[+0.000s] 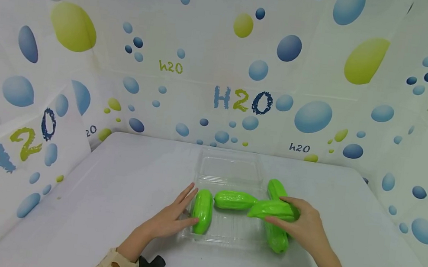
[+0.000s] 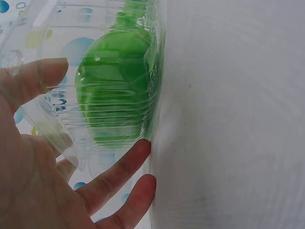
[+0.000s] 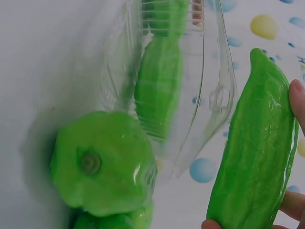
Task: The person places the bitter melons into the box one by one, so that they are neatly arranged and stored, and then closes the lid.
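Observation:
My right hand (image 1: 306,223) grips a glossy, ridged green gourd (image 3: 257,143) with a pointed tip, thumb on one side and fingers on the other. It is held above the right side of a clear plastic container (image 1: 227,235) with its lid laid back. Inside lie one gourd (image 1: 202,213) lengthwise at the left wall and another gourd (image 1: 235,200) crosswise. My left hand (image 1: 171,218) rests at the container's left side, fingers extended along the outer wall and thumb over the rim, close to the left gourd.
More green gourds (image 3: 102,164) lie on the white table (image 1: 136,164) just right of the container, partly under the held one in the head view. The open lid (image 1: 229,170) extends toward the back. A bubble-patterned sheet (image 1: 205,71) hangs behind and at the sides.

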The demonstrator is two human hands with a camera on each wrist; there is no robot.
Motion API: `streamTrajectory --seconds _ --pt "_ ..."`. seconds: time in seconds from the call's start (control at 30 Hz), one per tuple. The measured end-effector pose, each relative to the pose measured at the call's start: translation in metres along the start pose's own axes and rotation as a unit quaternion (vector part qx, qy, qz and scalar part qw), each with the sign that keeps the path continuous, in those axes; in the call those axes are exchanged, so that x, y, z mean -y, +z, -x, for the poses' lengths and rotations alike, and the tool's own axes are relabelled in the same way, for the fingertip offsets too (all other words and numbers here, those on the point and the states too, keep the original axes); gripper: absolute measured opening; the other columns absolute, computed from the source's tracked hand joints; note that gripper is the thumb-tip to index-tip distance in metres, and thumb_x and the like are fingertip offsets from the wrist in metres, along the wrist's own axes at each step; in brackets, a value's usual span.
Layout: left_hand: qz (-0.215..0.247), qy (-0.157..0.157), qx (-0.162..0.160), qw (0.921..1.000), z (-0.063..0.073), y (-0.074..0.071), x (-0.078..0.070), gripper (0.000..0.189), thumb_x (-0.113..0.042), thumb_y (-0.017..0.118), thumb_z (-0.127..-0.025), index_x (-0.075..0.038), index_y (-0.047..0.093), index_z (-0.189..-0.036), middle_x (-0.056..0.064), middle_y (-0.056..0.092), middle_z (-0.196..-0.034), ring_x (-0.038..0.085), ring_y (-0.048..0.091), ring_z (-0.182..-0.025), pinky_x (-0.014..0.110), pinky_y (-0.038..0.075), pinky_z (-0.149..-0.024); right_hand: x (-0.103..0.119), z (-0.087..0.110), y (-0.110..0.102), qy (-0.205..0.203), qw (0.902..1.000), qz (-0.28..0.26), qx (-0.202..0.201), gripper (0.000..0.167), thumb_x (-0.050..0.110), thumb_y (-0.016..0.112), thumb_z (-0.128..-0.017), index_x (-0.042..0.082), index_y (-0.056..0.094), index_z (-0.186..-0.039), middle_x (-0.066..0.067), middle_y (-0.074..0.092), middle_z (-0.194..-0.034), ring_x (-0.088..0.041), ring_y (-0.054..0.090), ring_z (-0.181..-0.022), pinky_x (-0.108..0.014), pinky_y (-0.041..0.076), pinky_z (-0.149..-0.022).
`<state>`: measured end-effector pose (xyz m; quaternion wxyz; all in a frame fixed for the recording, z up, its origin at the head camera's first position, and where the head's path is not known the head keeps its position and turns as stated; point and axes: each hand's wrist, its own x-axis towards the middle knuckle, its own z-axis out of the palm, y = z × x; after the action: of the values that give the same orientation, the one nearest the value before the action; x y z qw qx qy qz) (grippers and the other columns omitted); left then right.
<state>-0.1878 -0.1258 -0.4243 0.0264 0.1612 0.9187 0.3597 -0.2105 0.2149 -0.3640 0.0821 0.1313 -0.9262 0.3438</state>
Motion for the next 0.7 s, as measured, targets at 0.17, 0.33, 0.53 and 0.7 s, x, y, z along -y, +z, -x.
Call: streamTrajectory --seconds 0.17,0.33,0.53,0.7 --pt "0.001 0.005 -0.002 1.0 0.001 0.0 -0.001 0.077 -0.044 0.051 -0.089 -0.012 0.013 -0.148 0.001 0.0 -0.154 0.036 0.046 -0.118 0.061 0.036 -0.09 0.006 -0.004 0.006 -0.003 1.0 -0.006 0.005 0.073 0.052 0.076 -0.065 0.007 0.06 -0.12 -0.019 0.055 -0.121 -0.037 0.047 -0.113 -0.056 0.039 -0.088" --pt "0.0 0.008 -0.003 1.0 0.0 -0.001 -0.001 0.076 -0.043 0.051 -0.09 -0.013 0.013 -0.148 0.002 0.0 -0.154 0.035 0.048 -0.115 0.061 0.037 -0.088 0.01 -0.007 0.014 -0.016 0.9997 -0.019 0.002 0.07 0.05 0.078 -0.063 0.007 0.062 -0.116 -0.015 0.058 -0.118 -0.034 0.05 -0.111 -0.053 0.04 -0.089" --pt "-0.003 0.004 -0.005 1.0 0.0 -0.001 -0.001 0.077 -0.044 0.052 -0.089 -0.013 0.012 -0.148 -0.001 -0.001 -0.154 0.034 0.044 -0.12 0.061 0.035 -0.091 0.016 -0.009 0.022 -0.014 0.9992 -0.035 0.013 0.072 0.052 0.078 -0.062 0.009 0.062 -0.118 -0.013 0.057 -0.122 -0.035 0.047 -0.116 -0.054 0.038 -0.092" --pt "-0.001 0.004 -0.004 1.0 0.0 0.0 -0.001 0.077 -0.044 0.052 -0.089 -0.013 0.012 -0.148 0.0 -0.001 -0.154 0.037 0.04 -0.123 0.062 0.034 -0.091 0.018 -0.01 0.031 -0.016 0.9989 -0.04 0.02 0.071 0.053 0.077 -0.063 0.011 0.061 -0.118 -0.01 0.057 -0.121 -0.032 0.048 -0.115 -0.051 0.038 -0.092"
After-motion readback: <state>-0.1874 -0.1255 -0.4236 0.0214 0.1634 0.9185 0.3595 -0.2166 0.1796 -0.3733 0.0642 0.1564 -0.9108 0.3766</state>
